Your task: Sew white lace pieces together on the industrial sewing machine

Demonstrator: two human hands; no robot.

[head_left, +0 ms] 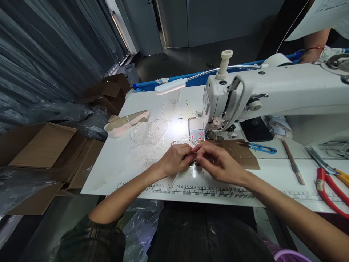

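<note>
White lace (148,136) lies spread over the left part of the sewing table, its edge reaching under my hands. My left hand (177,158) is closed, thumb and fingers pinching the lace edge just in front of the needle area. Close against it, my right hand (216,160) also pinches at the lace, fingertips nearly touching those of the left. What lies right between the fingertips is mostly hidden. Behind the hands stands the white sewing machine (283,85), its needle plate (196,134) lit by a lamp (171,86).
Blue thread snips (261,147) rest on brown card (249,162). Farther right lie a brush (293,162) and red-handled scissors (321,180). A beige and pink fabric roll (128,123) sits at the left edge. Cardboard boxes (40,145) stand left. Another person's hand (312,54) is behind the machine.
</note>
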